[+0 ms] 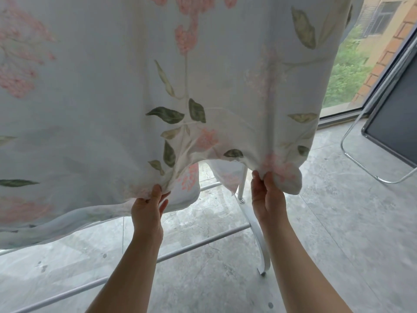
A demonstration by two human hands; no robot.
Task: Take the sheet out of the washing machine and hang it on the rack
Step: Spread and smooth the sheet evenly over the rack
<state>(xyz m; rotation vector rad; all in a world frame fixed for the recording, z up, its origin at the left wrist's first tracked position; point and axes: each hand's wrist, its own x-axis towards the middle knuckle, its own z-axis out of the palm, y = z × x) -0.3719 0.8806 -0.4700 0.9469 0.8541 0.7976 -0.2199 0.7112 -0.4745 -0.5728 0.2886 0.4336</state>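
Observation:
A pale sheet (117,91) printed with pink flowers and green leaves hangs in front of me and fills most of the view. Its top is out of frame. My left hand (149,208) pinches the sheet's lower hem near the middle. My right hand (267,195) grips the hem close to the sheet's right bottom corner. Below the hem show the white rack's (259,236) curved foot, upright post and low crossbars. The sheet hides the rack's upper part.
The floor (327,222) is grey polished concrete. At the right, a dark panel in a metal tube frame (392,123) leans near a large window. A brick wall and greenery show outside.

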